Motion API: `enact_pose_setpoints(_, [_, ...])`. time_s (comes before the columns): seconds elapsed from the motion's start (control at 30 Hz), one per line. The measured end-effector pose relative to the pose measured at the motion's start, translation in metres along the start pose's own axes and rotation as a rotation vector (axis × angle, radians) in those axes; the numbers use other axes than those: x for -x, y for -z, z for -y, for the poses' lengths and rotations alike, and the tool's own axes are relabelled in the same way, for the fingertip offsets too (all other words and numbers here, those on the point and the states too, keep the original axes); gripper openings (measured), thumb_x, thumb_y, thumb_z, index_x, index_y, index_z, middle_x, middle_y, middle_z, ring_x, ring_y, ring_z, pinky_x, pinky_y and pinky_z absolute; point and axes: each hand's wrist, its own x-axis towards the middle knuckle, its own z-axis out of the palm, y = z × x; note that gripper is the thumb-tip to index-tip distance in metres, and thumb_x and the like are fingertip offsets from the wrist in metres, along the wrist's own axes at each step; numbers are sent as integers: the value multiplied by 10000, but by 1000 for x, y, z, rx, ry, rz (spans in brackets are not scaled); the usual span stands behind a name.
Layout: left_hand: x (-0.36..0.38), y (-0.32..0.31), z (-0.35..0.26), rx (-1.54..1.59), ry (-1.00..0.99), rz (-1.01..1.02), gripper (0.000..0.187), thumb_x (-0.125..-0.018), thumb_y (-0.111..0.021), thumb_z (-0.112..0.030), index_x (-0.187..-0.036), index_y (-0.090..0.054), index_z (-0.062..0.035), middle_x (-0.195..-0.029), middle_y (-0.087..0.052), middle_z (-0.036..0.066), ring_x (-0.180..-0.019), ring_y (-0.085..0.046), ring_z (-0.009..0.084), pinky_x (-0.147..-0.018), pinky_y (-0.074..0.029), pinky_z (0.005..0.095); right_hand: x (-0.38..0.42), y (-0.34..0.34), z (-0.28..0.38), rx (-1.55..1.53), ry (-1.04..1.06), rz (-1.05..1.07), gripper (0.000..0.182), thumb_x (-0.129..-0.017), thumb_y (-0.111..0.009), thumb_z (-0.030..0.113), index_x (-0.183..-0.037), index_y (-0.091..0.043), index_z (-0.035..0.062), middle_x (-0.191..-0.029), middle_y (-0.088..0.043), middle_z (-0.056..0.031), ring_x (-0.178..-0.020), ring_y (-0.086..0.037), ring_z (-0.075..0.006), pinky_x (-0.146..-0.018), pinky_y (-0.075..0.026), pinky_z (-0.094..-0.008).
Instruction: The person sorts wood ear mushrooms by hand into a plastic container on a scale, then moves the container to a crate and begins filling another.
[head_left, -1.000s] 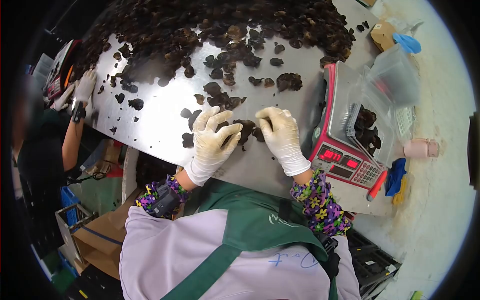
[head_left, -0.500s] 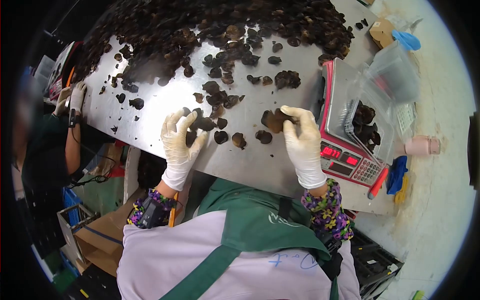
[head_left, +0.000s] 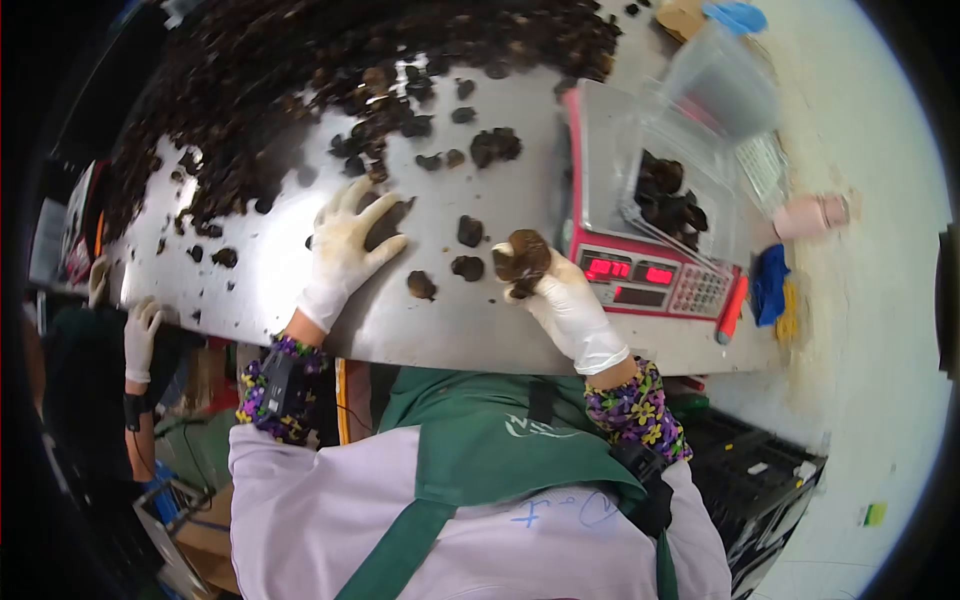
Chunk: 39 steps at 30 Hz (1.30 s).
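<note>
My right hand [head_left: 555,290], in a pale glove, is closed around brown wood ear mushrooms [head_left: 523,258] just left of the red scale. My left hand [head_left: 348,245], also gloved, has its fingers spread over dark wood ear mushrooms [head_left: 385,222] on the metal table [head_left: 420,325]; the palm hides part of them. Between the hands lie a few single mushrooms, one of them a small brown piece [head_left: 421,285]. The scale [head_left: 625,292] shows lit red digits. On it sits a clear plastic container [head_left: 690,150] with dark mushrooms [head_left: 668,200] inside.
A large heap of mushrooms [head_left: 260,100] covers the table's far side. Right of the scale are a pink bottle [head_left: 808,216], a blue cloth [head_left: 769,285] and a red-handled tool [head_left: 732,310]. A co-worker's gloved hand [head_left: 140,335] rests at the left table edge.
My view has shifted, so the table and scale appear further left. My right hand has turned and now grips the mushrooms closer to the scale. My left fingers have spread out over the pieces.
</note>
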Motion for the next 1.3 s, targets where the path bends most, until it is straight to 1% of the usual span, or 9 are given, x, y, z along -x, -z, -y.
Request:
enact_pose_setpoints(0.2, [20,8,-33,71,41,-47,320,-877,-704,-124,-1196,-702,-102,-1108,-657,162,-1011,-627,342,-895,-503,403,46,-8,54,373,306,-56,241,-986,-512,5,-1176,-658,23,-1092,-709,-43,-963,-644,-92,-835,-528,-259])
enact_pose_setpoints(0.3, [26,-12,-7,104,39,-81,254,-902,-691,-109,-1155,-714,-90,-977,-647,153,-891,-641,316,-786,-516,383,63,11,95,844,920,-301,225,-902,-591,-4,-1087,-703,56,-972,-695,-108,-902,-670,-241,-819,-526,-327])
enact_pose_setpoints(0.47, [22,-22,1,119,32,-152,239,-904,-710,-96,-1143,-718,-87,-958,-655,108,-807,-655,257,-721,-529,338,55,67,149,1226,1436,-799,170,-884,-643,55,-1031,-725,79,-964,-686,-101,-891,-649,-297,-790,-525,-402])
enact_pose_setpoints(0.6, [8,-4,-13,208,98,-262,223,-911,-712,-57,-1134,-713,-44,-979,-670,86,-843,-657,210,-772,-522,312,36,112,125,1495,1171,-813,179,-891,-662,178,-1037,-729,101,-1014,-687,-100,-972,-630,-322,-835,-495,-464])
enact_pose_setpoints(0.9, [-91,56,-150,519,-239,-532,234,-912,-703,2,-1146,-712,12,-1061,-694,62,-945,-634,116,-847,-509,258,69,102,112,1242,1350,-918,175,-863,-674,59,-1026,-729,91,-1050,-693,-135,-1008,-642,-319,-892,-489,-415])
enact_pose_setpoints(0.97, [-107,68,-198,747,-136,-373,257,-884,-722,6,-1141,-718,-10,-1038,-697,67,-912,-639,125,-805,-514,263,77,96,112,1274,1290,-987,193,-863,-660,34,-1035,-731,87,-1058,-693,-140,-1014,-642,-321,-891,-493,-409])
enact_pose_setpoints(1.03, [-136,64,-226,549,-524,-510,267,-857,-744,-40,-1123,-729,-60,-1013,-691,70,-866,-648,163,-762,-517,290,86,97,113,1287,1344,-980,230,-867,-636,-10,-1057,-733,76,-1067,-685,-147,-1016,-634,-312,-900,-493,-394])
enact_pose_setpoints(1.23, [-175,19,-281,628,-649,-96,255,-855,-731,-212,-1105,-723,-163,-957,-649,110,-910,-647,310,-780,-524,408,102,103,108,1270,1268,-1027,248,-862,-641,-41,-1062,-731,75,-1099,-676,-137,-1027,-629,-294,-899,-492,-388])
enact_pose_setpoints(1.3, [-187,-6,-279,337,-792,127,414,-857,-736,-344,-1226,-685,-163,-1068,-643,121,-1111,-572,322,-967,-442,427,102,106,104,1251,1191,-1010,256,-862,-640,-52,-1067,-729,73,-1092,-676,-135,-1026,-629,-289,-898,-493,-383])
